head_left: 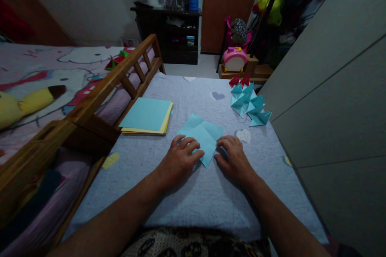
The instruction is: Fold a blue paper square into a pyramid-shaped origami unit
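A light blue square of paper with crease lines lies on the bedspread before me, turned so a corner points my way. My left hand rests over its left and near side, fingers spread on the sheet. At the right edge of the paper is my right hand, fingers bent and thumb held apart from them; its fingertips touch or nearly touch the edge. Left of the sheet sits a stack of coloured paper, blue on top with yellow beneath. Folded blue paper pieces stand at the far right.
Two red folded pieces are behind the blue ones. A wooden bed rail runs along the left, a pale cabinet panel along the right. Beyond the bed are a dark shelf and a pink toy case.
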`<state>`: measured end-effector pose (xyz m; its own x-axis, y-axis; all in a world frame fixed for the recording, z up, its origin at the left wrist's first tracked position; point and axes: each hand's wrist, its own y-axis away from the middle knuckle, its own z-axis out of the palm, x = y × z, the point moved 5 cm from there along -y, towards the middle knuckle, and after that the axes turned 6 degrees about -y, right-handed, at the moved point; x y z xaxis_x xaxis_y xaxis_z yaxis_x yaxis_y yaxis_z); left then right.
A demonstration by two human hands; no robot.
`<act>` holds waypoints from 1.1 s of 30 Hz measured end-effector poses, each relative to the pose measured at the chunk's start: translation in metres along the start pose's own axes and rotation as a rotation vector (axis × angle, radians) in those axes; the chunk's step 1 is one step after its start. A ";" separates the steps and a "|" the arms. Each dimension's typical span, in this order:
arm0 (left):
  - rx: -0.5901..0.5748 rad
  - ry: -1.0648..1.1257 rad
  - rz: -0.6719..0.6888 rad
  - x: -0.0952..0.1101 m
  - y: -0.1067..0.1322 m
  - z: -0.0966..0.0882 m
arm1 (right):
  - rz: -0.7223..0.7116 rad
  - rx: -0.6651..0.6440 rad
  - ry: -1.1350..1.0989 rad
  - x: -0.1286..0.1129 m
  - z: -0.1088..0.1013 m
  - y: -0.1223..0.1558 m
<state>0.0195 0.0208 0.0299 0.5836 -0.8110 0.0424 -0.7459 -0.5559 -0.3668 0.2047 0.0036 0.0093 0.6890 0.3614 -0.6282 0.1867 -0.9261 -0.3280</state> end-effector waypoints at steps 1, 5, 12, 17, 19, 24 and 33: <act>0.007 -0.006 0.021 0.004 0.000 0.000 | 0.008 0.009 -0.004 0.001 0.000 0.000; 0.053 -0.021 0.106 0.014 -0.001 0.004 | 0.004 0.012 -0.006 0.001 0.002 0.000; -0.021 -0.001 0.116 0.005 0.000 0.009 | 0.003 0.063 0.004 0.006 -0.004 0.000; -0.006 0.174 0.063 -0.003 0.003 0.007 | 0.068 0.158 0.065 0.015 -0.012 -0.002; 0.015 0.284 0.046 -0.004 0.004 0.005 | 0.092 0.181 0.095 0.019 -0.013 -0.002; 0.020 0.487 0.029 -0.006 0.004 -0.001 | 0.103 0.173 0.151 0.025 -0.011 -0.003; -0.009 0.304 -0.081 -0.020 0.003 0.006 | 0.052 0.091 0.118 0.021 -0.009 -0.003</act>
<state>0.0076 0.0362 0.0223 0.5193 -0.7806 0.3479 -0.7045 -0.6214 -0.3427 0.2251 0.0126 0.0036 0.7747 0.2929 -0.5604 0.0882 -0.9276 -0.3629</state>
